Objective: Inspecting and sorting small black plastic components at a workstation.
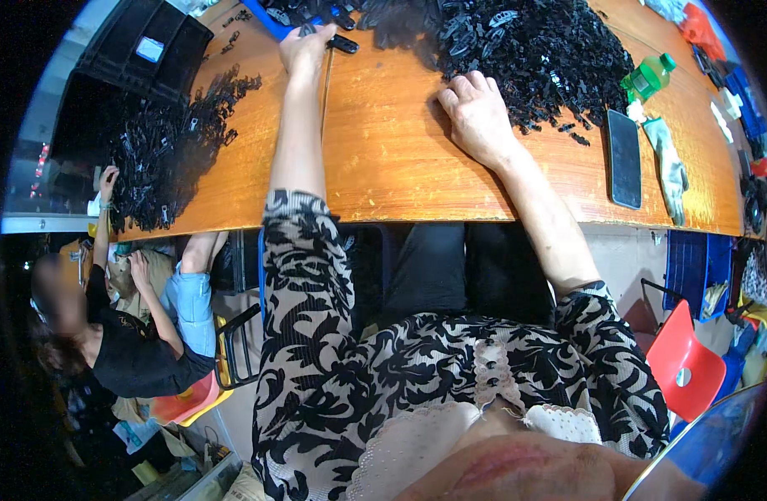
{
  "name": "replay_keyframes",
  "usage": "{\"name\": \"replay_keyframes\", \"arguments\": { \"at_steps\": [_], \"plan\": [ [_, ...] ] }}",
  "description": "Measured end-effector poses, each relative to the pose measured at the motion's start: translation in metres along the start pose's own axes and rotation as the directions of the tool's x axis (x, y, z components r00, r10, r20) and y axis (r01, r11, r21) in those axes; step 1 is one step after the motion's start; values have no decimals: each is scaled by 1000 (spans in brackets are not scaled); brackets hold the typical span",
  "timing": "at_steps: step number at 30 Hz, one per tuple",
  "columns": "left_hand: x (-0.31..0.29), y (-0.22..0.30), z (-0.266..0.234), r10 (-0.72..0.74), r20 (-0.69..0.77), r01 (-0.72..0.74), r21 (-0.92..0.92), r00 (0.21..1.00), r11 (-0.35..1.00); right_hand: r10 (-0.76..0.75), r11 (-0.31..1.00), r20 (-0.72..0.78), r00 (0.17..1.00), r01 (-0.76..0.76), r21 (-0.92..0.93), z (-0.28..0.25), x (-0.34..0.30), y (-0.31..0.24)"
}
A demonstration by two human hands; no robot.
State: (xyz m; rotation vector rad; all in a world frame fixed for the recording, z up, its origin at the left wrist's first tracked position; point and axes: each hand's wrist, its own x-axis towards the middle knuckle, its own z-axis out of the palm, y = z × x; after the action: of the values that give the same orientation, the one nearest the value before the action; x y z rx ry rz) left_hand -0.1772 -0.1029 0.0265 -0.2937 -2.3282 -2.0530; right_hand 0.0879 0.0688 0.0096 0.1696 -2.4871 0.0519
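Observation:
My left hand (305, 52) reaches to the far edge of the table, beside a blue tray (269, 18). Its fingers are closed, and a small black plastic clip (343, 44) juts out to the right of the thumb. My right hand (477, 115) rests on the wood at the near left edge of a large heap of black plastic clips (534, 58). Its fingers are curled under, so whatever they hold is hidden. More black pieces lie in and around the blue tray, cut off by the top of the picture.
A phone (624, 159), a glove (667, 167) and a green bottle (649, 79) lie or stand right on the wooden table (400, 175). At left, a second heap (154, 159) spreads by a black crate (149, 50); a co-worker (149, 334) sits there. A red chair (686, 363) stands lower right.

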Motion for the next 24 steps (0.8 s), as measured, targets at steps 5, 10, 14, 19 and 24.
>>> {"name": "replay_keyframes", "arguments": {
  "at_steps": [5,10,14,19,24],
  "plan": [
    [4,6,29,-45,-49,66,711,998,700,41,998,32,999,-42,46,-1,-1,4],
    [-8,-2,21,-42,101,-19,534,994,845,140,966,-153,978,-101,237,-8,0,2],
    [-58,-6,18,-133,408,270,-301,903,914,162,942,-366,917,-33,335,-3,3,6],
    [-115,5,34,61,633,475,-637,772,608,94,923,-566,819,140,357,-8,8,7],
    [-136,11,44,145,689,468,-616,710,634,78,945,-618,782,139,295,-11,9,2]
  ]
}}
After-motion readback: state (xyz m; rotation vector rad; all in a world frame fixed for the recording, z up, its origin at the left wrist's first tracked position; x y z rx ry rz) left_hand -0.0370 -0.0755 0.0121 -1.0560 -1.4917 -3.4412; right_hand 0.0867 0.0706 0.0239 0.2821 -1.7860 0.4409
